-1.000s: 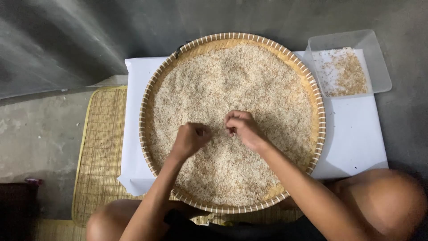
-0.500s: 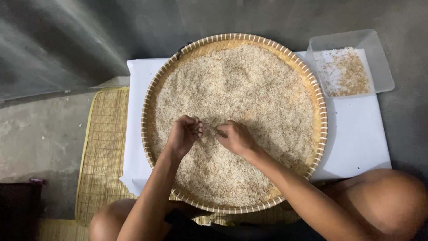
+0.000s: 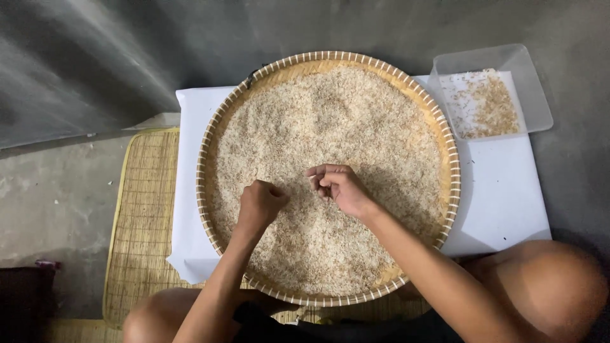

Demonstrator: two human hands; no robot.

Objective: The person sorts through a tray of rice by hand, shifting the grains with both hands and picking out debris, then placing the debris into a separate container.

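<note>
Both our hands work in the grain on the round woven bamboo tray (image 3: 213, 136).

Our left hand (image 3: 259, 204) rests curled into a loose fist on the pale husked rice grain (image 3: 330, 127), fingers closed; we cannot tell whether they hold any. Our right hand (image 3: 343, 188) sits just beside it, near the tray's middle, its fingers (image 3: 318, 170) bent and pinched together over the grain. The tray lies on a white sheet (image 3: 502, 190), which sits on the grey concrete floor (image 3: 57, 190). A clear rectangular plastic container (image 3: 534, 95) with brownish husk bits stands at the tray's far right; a woven straw mat (image 3: 143, 222) lies to the left.
</note>
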